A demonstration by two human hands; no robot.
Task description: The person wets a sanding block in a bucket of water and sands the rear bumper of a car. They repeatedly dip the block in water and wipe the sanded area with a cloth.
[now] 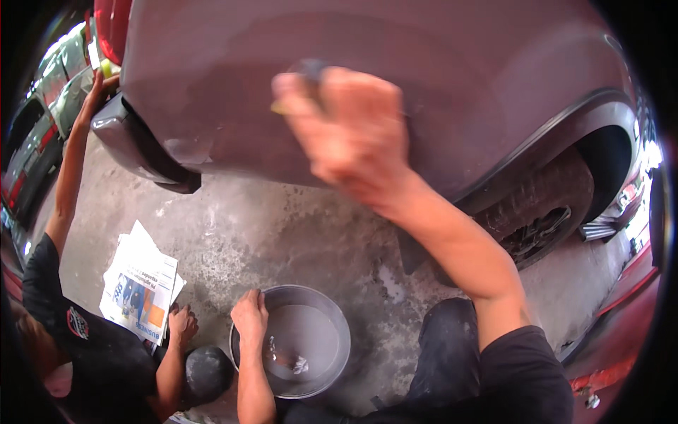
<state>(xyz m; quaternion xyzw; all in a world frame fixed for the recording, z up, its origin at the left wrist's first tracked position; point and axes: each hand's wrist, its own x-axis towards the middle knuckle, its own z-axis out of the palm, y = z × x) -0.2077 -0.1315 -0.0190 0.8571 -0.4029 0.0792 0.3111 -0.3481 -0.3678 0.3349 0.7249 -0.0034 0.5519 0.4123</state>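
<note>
Your right hand (360, 134), blurred, is clenched around a dark pad (311, 69) at the body panel (459, 85), above its lower edge. The step appears to be rubbing; the next stroke likely calls for level, even pressure. Your left hand (251, 314) curls at the left rim of the basin (346, 339); whether it grips cannot be told. Open panel extends toward the wheel-arch edge (558, 126); at the bumper (131, 141) corner, a co-worker's hand (99, 83) limits room.

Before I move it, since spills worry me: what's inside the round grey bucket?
The bucket holds cloudy grey liquid, which hides its bottom; the left hand and forearm cover part of the rim.
</note>
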